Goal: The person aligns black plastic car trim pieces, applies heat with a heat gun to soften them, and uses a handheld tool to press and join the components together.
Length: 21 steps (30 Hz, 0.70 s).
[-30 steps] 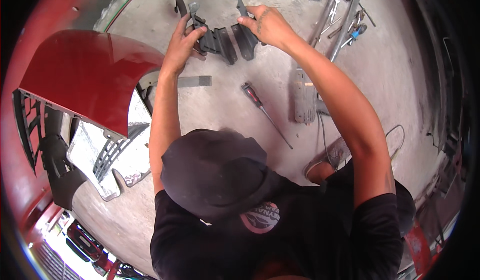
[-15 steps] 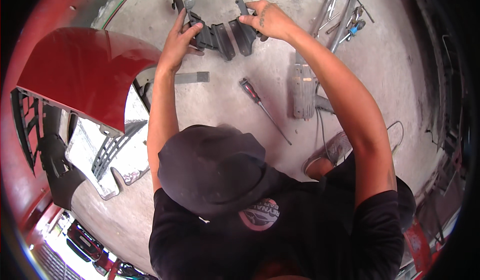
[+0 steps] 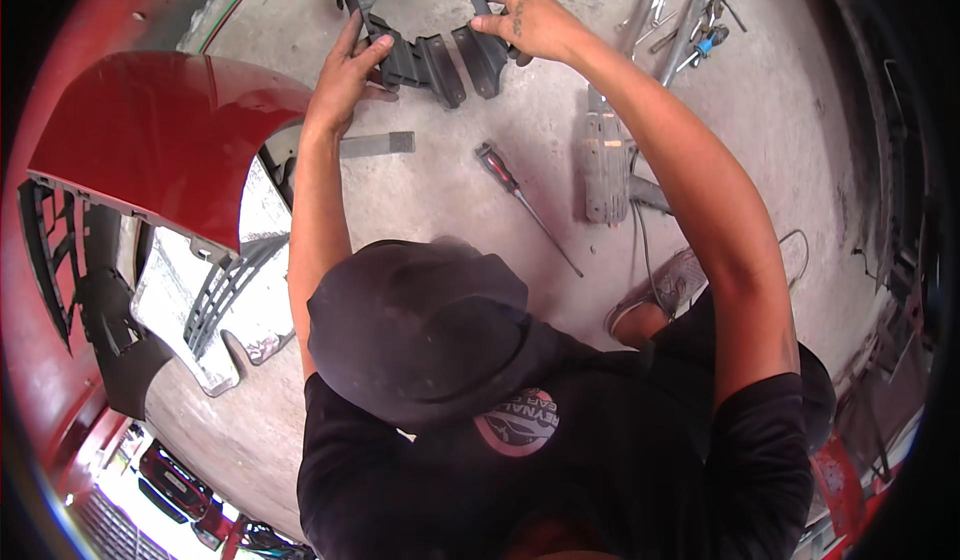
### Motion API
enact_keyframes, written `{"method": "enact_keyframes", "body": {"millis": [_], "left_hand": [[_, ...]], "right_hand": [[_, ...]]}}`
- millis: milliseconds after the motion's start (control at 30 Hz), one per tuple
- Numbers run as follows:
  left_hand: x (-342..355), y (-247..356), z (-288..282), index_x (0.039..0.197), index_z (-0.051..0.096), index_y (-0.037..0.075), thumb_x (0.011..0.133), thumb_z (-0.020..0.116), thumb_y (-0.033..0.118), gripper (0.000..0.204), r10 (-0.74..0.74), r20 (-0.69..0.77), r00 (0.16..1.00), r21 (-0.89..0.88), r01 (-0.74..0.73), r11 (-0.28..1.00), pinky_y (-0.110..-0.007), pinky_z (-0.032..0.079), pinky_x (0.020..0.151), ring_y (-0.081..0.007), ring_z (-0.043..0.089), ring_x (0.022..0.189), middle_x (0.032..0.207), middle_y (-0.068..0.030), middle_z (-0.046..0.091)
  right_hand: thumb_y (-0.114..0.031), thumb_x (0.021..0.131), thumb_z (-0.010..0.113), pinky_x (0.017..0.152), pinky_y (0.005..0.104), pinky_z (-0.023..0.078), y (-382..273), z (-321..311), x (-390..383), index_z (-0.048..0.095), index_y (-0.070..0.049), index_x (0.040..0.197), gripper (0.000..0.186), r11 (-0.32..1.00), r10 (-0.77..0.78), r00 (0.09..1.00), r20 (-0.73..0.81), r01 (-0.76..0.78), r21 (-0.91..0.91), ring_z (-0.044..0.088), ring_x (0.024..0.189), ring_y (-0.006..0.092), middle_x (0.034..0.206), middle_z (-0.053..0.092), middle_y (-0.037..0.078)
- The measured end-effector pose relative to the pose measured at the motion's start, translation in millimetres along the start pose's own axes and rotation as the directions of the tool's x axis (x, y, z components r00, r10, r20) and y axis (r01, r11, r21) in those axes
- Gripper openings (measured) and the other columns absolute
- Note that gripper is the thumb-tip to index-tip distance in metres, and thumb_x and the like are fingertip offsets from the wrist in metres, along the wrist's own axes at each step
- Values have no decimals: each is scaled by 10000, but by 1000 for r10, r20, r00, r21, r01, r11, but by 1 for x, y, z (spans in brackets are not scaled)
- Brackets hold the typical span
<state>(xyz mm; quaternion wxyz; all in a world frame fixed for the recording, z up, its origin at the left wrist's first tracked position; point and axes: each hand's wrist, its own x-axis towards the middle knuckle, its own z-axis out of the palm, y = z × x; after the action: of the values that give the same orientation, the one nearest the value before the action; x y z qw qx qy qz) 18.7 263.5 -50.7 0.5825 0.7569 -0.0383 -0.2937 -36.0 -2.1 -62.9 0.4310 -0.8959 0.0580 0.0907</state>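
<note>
Near the top centre of the frame, the left hand (image 3: 342, 78) has its grip clasped on a black bracket (image 3: 437, 72), while the right hand (image 3: 535, 25) pinches a similar dark bracket (image 3: 484, 62) just beside it, a narrow gap between. One screwdriver (image 3: 510, 182) lies mid-frame on the floor (image 3: 440, 195); a curved red panel (image 3: 170, 135) sits at left.
</note>
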Motion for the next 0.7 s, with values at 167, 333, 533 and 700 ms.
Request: {"method": "enact_keyframes", "body": {"millis": [167,333,533,700], "left_hand": [[-2,0,2,1619,163,81,980,661,291,837,29,-23,999,19,-29,999,-357,621,665,-197,699,869,1232,-168,659],[-5,1,5,1612,201,77,981,660,321,818,13,-33,999,23,-13,1000,-362,615,658,-218,697,867,1226,-171,655],[-7,8,13,1593,265,52,974,661,372,801,-12,-38,999,53,14,998,-366,607,663,-250,694,903,1245,-172,638],[-8,9,14,1579,282,21,974,658,372,794,-11,-49,999,66,14,998,-366,606,672,-257,690,935,1256,-186,631]], "right_hand": [[-353,953,683,580,351,582,1,1,0,597,46,1334,558,999,-30,999,-18,30,-13,706,567,232,843,727,196],[-468,975,618,1015,411,489,-5,-3,1,545,30,1399,658,992,69,993,97,-59,-110,633,1178,346,1312,625,229],[-492,972,615,1064,414,460,-3,-1,1,536,36,1406,688,995,48,994,94,-39,-96,551,1292,370,1382,580,226],[-489,968,626,1065,416,461,-3,0,2,527,50,1408,703,993,41,994,103,-30,-110,552,1292,368,1392,572,227]]}}
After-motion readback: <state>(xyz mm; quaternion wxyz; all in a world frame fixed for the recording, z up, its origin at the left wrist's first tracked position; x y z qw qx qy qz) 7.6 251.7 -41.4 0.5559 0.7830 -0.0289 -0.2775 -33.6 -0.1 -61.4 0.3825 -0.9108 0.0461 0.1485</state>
